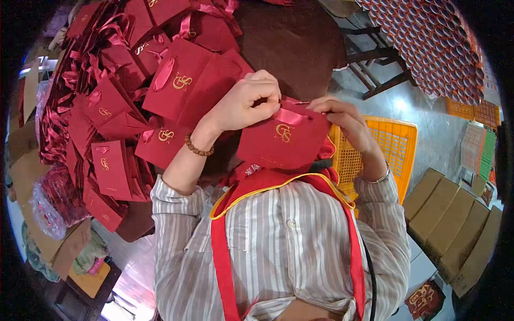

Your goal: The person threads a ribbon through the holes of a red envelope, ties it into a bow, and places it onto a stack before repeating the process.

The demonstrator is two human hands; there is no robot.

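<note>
A red paper gift bag point(262, 145) with a gold emblem is held up in front of my chest, its mouth edge facing away from me. Across its top runs a pink satin ribbon point(292, 116). My left hand point(250, 100), with a beaded bracelet at the wrist, pinches the bag's top edge near the ribbon. At the top right corner, my right hand point(342, 117) has its fingers closed on the bag's edge. Just beyond my left hand lies another red gift bag point(206, 88) with the same emblem, its ribbon loop showing.
Many red gift bags point(115, 171) pile over the left of the brown round table point(292, 37). A yellow plastic chair point(399, 144) stands at my right. Brown cardboard boxes point(450, 219) lie lower right. Rows of small round items point(428, 43) cover a surface at upper right.
</note>
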